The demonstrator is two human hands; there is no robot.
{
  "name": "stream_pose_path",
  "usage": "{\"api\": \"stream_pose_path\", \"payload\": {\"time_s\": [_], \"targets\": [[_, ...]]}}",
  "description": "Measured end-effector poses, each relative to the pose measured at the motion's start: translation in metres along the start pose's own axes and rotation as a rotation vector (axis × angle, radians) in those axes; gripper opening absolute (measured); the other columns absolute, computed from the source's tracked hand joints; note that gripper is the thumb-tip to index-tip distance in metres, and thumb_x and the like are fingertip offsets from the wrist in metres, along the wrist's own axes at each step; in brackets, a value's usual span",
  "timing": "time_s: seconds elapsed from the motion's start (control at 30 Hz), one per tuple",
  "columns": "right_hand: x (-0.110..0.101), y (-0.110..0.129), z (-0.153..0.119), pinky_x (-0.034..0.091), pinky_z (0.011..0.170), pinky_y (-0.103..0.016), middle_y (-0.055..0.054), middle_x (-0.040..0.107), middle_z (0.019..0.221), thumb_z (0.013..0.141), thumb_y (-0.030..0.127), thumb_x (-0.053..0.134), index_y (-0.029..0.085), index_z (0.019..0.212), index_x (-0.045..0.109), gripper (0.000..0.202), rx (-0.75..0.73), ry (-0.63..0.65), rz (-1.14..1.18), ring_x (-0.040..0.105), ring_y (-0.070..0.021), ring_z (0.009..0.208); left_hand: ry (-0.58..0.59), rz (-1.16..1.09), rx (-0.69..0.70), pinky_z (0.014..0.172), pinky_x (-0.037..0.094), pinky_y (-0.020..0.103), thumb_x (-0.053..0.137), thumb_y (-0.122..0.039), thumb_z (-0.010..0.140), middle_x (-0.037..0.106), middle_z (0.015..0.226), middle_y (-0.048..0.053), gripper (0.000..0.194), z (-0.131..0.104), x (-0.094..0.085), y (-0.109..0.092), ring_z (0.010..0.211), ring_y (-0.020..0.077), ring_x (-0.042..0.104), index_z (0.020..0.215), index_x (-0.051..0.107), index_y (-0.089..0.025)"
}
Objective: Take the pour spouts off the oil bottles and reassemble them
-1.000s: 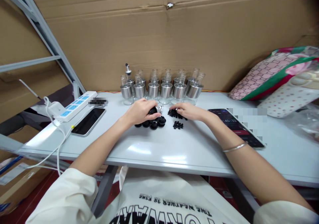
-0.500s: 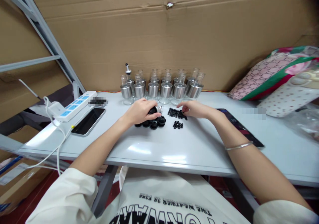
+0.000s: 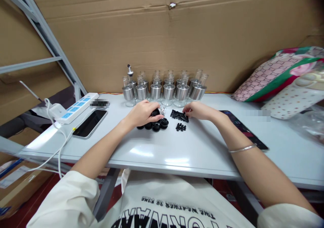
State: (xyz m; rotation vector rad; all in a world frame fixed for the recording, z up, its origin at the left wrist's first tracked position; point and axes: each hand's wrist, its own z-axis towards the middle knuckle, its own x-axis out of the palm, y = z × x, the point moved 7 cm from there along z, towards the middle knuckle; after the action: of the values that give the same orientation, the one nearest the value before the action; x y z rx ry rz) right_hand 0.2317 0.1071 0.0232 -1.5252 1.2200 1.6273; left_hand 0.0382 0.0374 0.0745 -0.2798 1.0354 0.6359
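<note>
My left hand (image 3: 143, 114) is closed around a bottle pourer with a black ribbed stopper (image 3: 155, 112); shiny silver metal (image 3: 161, 109) shows at its end. Under and beside those fingers sit several black rubber stoppers (image 3: 156, 126), partly covered by the hand. Over the right edge of a heap of narrow black pieces (image 3: 178, 115), my right hand (image 3: 196, 111) has thumb and forefinger pinched on a small black piece, mostly hidden by the fingertips. Just in front lies a cluster of tiny black caps (image 3: 181, 127).
Glass bottles with steel sleeves (image 3: 168, 91) stand in rows at the back; one carries a pourer (image 3: 130, 71). To the left are a phone (image 3: 90, 123) and a power strip (image 3: 77, 108). A tablet (image 3: 243, 130) lies by my right forearm, with bags (image 3: 278, 72) beyond.
My right fingers, spread over the heap before, have drawn together and shifted slightly right to its edge. My left hand has stayed in place with the pourer.
</note>
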Motion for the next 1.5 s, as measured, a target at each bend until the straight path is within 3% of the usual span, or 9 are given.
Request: {"api": "stream_pose_path", "payload": {"time_s": [0.17, 0.4, 0.73, 0.87, 1.0, 1.23, 1.37, 1.43, 1.5], "targets": [[-0.002, -0.001, -0.001, 0.045, 0.063, -0.024, -0.006, 0.072, 0.079, 0.074, 0.010, 0.054, 0.015, 0.088, 0.073, 0.025, 0.040, 0.003, -0.018, 0.063, -0.0173, 0.068, -0.006, -0.003, 0.010, 0.073, 0.043, 0.028, 0.039, -0.049, 0.093, 0.066, 0.078, 0.005, 0.039, 0.000, 0.000, -0.001, 0.070, 0.0171, 0.059, 0.091, 0.058, -0.015], [0.001, 0.003, -0.001, 0.041, 0.059, -0.023, -0.002, 0.067, 0.062, 0.075, 0.009, 0.050, 0.015, 0.072, 0.071, 0.022, 0.025, 0.042, -0.030, 0.057, -0.0142, 0.059, 0.018, 0.000, -0.020, 0.074, 0.043, 0.028, 0.039, -0.050, 0.093, 0.066, 0.080, 0.005, 0.038, 0.000, 0.002, 0.001, 0.072, 0.0169, 0.059, 0.092, 0.058, -0.016], [-0.006, 0.001, -0.001, 0.044, 0.067, -0.026, -0.007, 0.070, 0.085, 0.082, 0.023, 0.053, 0.015, 0.092, 0.070, 0.021, 0.031, -0.084, -0.031, 0.062, -0.0178, 0.073, 0.004, 0.015, -0.011, 0.072, 0.044, 0.028, 0.035, -0.053, 0.093, 0.065, 0.077, 0.005, 0.044, -0.001, 0.001, 0.001, 0.069, 0.0173, 0.058, 0.091, 0.059, -0.015], [-0.022, 0.014, -0.005, 0.043, 0.065, -0.026, -0.006, 0.068, 0.078, 0.086, 0.030, 0.051, 0.017, 0.084, 0.066, 0.020, -0.064, -0.309, 0.088, 0.059, -0.0170, 0.069, 0.021, -0.009, -0.039, 0.072, 0.044, 0.028, 0.035, -0.054, 0.094, 0.065, 0.078, 0.005, 0.045, -0.001, 0.004, 0.003, 0.072, 0.0183, 0.058, 0.095, 0.059, -0.016], [-0.037, 0.048, -0.021, 0.042, 0.066, -0.027, -0.007, 0.064, 0.078, 0.089, 0.034, 0.047, 0.016, 0.082, 0.064, 0.026, -0.288, -0.559, 0.143, 0.056, -0.0163, 0.069, 0.045, -0.044, -0.037, 0.072, 0.044, 0.028, 0.033, -0.055, 0.094, 0.065, 0.080, 0.006, 0.047, -0.001, 0.008, -0.001, 0.074, 0.0188, 0.057, 0.100, 0.058, -0.016], [-0.028, 0.104, -0.044, 0.044, 0.068, -0.029, -0.008, 0.063, 0.081, 0.087, 0.028, 0.047, 0.017, 0.091, 0.063, 0.020, -0.569, -0.637, 0.071, 0.058, -0.0182, 0.074, -0.015, -0.101, -0.024, 0.071, 0.045, 0.030, 0.027, -0.059, 0.093, 0.065, 0.086, 0.008, 0.052, -0.002, 0.005, -0.007, 0.075, 0.0199, 0.059, 0.103, 0.053, -0.015], [-0.032, 0.108, -0.051, 0.045, 0.072, -0.031, -0.008, 0.065, 0.086, 0.086, 0.032, 0.051, 0.017, 0.100, 0.059, 0.022, -0.561, -0.768, 0.101, 0.060, -0.0193, 0.077, -0.120, -0.073, -0.015, 0.067, 0.046, 0.029, 0.037, -0.060, 0.091, 0.063, 0.083, 0.006, 0.045, -0.003, 0.003, -0.006, 0.072, 0.0184, 0.060, 0.100, 0.048, -0.017], [-0.036, 0.107, -0.055, 0.045, 0.070, -0.031, -0.008, 0.065, 0.083, 0.087, 0.032, 0.052, 0.019, 0.094, 0.057, 0.017, -0.571, -0.842, 0.137, 0.059, -0.0187, 0.076, -0.210, -0.034, -0.017, 0.065, 0.045, 0.028, 0.044, -0.057, 0.089, 0.062, 0.081, 0.004, 0.041, -0.004, 0.000, -0.004, 0.068, 0.0167, 0.060, 0.098, 0.046, -0.018], [-0.035, 0.112, -0.058, 0.044, 0.068, -0.029, -0.006, 0.064, 0.079, 0.087, 0.030, 0.051, 0.020, 0.085, 0.056, 0.011, -0.619, -0.837, 0.155, 0.059, -0.0176, 0.073, -0.281, -0.007, -0.014, 0.064, 0.045, 0.026, 0.048, -0.051, 0.089, 0.062, 0.079, 0.003, 0.034, -0.006, -0.003, -0.004, 0.067, 0.0152, 0.061, 0.097, 0.045, -0.018]]}}
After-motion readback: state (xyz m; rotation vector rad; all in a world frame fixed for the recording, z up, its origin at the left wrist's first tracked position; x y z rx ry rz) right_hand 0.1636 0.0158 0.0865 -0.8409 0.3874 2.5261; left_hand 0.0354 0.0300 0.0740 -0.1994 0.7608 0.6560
